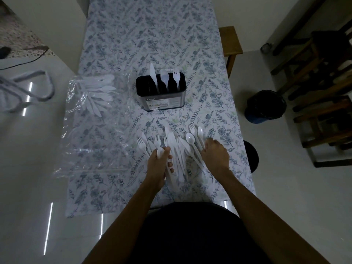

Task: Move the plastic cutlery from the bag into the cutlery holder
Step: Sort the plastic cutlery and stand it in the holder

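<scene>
Now left hand (159, 162) grips spoon (160, 151) from loose cutlery pile (175, 149) on counter (152, 44); right hand (215, 153) curled on pile's handles, pinch unclear. Holder (162, 96) straight ahead, beyond pile, left hand nearer. Bag (91, 103) far-left, cutlery inside.

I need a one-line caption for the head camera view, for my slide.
Left hand grips a spoon over loose cutlery; holder stands behind, bag at left.

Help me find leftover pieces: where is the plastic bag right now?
In the head view the plastic bag lies flat on the table's left side, left of the cutlery holder, with some white cutlery inside.
</scene>
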`<state>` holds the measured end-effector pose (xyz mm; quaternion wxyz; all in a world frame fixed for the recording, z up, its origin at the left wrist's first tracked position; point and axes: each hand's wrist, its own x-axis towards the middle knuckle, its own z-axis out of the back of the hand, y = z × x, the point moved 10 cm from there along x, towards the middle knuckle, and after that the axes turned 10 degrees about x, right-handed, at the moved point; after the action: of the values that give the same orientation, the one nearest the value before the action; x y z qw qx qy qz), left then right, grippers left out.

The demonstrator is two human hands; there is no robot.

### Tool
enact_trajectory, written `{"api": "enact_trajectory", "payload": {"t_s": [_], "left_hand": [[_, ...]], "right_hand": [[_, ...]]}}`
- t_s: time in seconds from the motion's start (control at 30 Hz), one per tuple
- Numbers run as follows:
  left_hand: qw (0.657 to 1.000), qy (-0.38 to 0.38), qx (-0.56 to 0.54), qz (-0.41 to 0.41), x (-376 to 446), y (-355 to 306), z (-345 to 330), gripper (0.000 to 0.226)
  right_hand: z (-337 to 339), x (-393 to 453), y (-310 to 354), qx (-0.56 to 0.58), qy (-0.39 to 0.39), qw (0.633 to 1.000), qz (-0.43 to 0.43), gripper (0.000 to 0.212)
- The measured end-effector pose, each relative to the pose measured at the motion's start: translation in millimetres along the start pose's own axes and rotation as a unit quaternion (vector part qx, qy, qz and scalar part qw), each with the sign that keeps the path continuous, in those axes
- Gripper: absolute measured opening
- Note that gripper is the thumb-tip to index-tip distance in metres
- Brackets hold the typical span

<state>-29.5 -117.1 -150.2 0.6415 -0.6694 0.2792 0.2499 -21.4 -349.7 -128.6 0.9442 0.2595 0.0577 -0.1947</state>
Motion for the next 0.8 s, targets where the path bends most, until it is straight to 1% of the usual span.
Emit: {"api": "enact_trajectory", "payload": {"t_s": [0.07,0.13,0.23,0.27,0.33,0.37,0.43,0.47,0.53,0.57,0.67,0.7,0.73,0.8], "left_hand": [[1.000,0.001,-0.003,0.002,0,0,0,0.029],[1.000,-0.006,-0.007,0.003,-1,-1,2,0.032],[1.000,0.001,-0.024,0.009,-2,-3,-1,0.038],[0.999,0.001,-0.032,0.014,-1,-2,-1,0.044],[1.000,-0.008,-0.013,0.025,1,1,-1,0.056],[1.000,-0.012,-0.005,0.025,1,3,0,0.050],[0.999,-0.006,-0.017,0.031,1,7,0,0.028],[0.999,0.003,-0.028,0.038,1,11,-1,0.024],[0.998,0.019,-0.032,0.044,1,14,-4,0.028],[0.998,0.025,-0.029,0.042,0,12,-5,0.026],[0.999,0.021,-0.020,0.041,1,13,-5,0.026],[0.999,0.020,-0.009,0.041,-1,12,-5,0.028],[0.999,0.025,-0.009,0.041,-1,13,-6,0.027],[0.998,0.032,-0.027,0.050,-2,18,-6,0.017]], "right_hand": [[12,-4,6,0.015,-0.027,0.999,0.012,0.014],[18,-14,22,0.074,-0.018,0.996,0.045,0.016],[6,-43,56,0.207,0.088,0.970,0.089,0.019],[0,-53,65,0.236,0.119,0.960,0.090,0.020],[-8,-67,74,0.272,0.155,0.946,0.087,0.021],[-10,-71,76,0.283,0.167,0.940,0.087,0.022],[-12,-72,76,0.297,0.182,0.933,0.088,0.023],[-13,-72,75,0.303,0.188,0.930,0.087,0.023],[-15,-72,73,0.315,0.203,0.923,0.090,0.024],[-15,-73,75,0.320,0.209,0.919,0.096,0.024],[-14,-77,83,0.329,0.226,0.909,0.123,0.020],[-15,-74,82,0.333,0.222,0.908,0.120,0.019],[-15,-66,74,0.327,0.194,0.919,0.106,0.017],[-9,-43,43,0.257,0.091,0.960,0.059,0.010]]}}
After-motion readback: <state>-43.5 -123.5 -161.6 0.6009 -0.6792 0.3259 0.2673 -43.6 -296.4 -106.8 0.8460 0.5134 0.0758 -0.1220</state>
